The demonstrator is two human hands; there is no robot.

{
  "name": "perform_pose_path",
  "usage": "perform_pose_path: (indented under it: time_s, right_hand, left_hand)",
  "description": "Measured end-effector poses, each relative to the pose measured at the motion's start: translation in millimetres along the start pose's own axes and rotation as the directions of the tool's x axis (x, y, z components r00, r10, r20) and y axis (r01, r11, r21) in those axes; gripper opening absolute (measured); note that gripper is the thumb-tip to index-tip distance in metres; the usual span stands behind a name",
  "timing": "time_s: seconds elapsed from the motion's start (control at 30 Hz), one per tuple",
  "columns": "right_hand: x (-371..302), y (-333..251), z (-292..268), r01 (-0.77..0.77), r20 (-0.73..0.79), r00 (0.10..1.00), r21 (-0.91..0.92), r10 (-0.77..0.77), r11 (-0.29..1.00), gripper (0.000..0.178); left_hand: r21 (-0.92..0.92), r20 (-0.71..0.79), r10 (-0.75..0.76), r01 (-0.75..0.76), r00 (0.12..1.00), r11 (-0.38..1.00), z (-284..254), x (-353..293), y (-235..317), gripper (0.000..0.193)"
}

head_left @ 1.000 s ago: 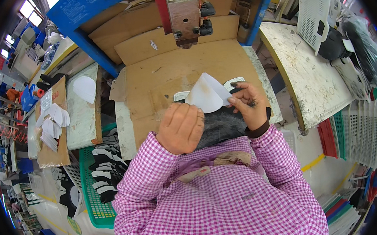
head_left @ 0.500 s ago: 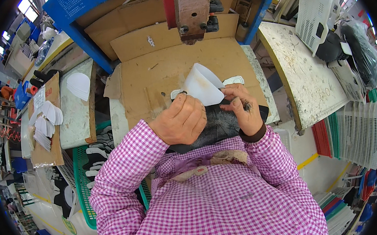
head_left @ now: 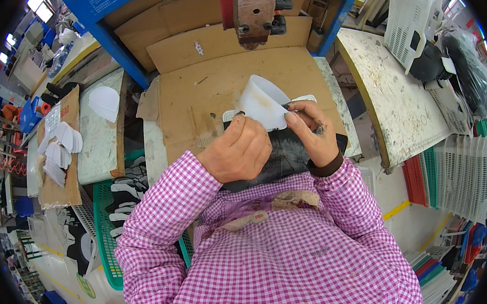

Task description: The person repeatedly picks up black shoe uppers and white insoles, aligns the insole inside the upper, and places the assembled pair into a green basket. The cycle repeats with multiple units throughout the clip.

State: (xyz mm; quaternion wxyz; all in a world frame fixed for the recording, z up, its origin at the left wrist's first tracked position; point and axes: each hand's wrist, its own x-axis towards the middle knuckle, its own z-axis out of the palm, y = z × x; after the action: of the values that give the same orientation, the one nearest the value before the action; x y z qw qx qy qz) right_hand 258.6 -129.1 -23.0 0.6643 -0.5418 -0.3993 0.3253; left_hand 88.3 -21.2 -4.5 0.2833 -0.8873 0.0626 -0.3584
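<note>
both hands hold a curved white piece (head_left: 261, 101) just above the cardboard-covered desk (head_left: 202, 92). the left hand (head_left: 241, 150) has its grip closed on the piece's lower left edge, the right hand (head_left: 311, 133) pinches its right edge with fingertips, and a dark sheet (head_left: 280, 157) lies beneath both hands.

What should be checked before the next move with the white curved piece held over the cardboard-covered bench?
1. White curved piece held by both hands: ok; the left hand and right hand both touch it.
2. Black piece under the hands: ok, it lies below the white one.
3. Edges of the two pieces aligned: cannot tell, the fingers hide the joint.
4. Cardboard bench top under the press head: ok, bare.
5. Hands away from the press head: ok, well below it.
</note>
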Motion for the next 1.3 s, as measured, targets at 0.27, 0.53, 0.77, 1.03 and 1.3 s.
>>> perform_pose_path:
  time_s: [0.27,0.53,0.77,1.03,1.3]
  right_hand:
    - [1.2,13.1,-15.0,0.152,-0.050,0.986,-0.165,-0.162,0.975,0.012]
    - [12.3,62.8,-104.5,-0.093,-0.093,0.991,0.054,0.098,0.994,0.015]
    - [-5.2,79.8,-111.7,-0.226,-0.055,0.971,0.116,0.233,0.967,0.017]
    - [-64.3,39.2,-66.7,-0.189,-0.051,0.976,0.306,0.214,0.933,0.015]
    - [-79.3,22.8,-43.6,0.009,-0.010,1.000,0.383,-0.006,0.924,0.009]
  left_hand:
    - [-0.112,0.028,-0.020,0.023,0.999,0.993,-6.8,3.9,12.4,0.021]
    - [-0.652,0.722,-0.319,0.758,0.613,-0.018,-29.7,-33.3,89.7,0.024]
    - [-0.137,0.962,-0.024,0.406,0.270,-0.904,-10.6,-65.7,135.3,0.027]
    - [-0.497,0.868,-0.494,-0.129,-0.051,-0.858,-38.1,-44.2,133.6,0.014]
    - [-0.611,0.756,-0.607,0.066,-0.245,-0.788,-42.2,-46.3,94.6,0.021]
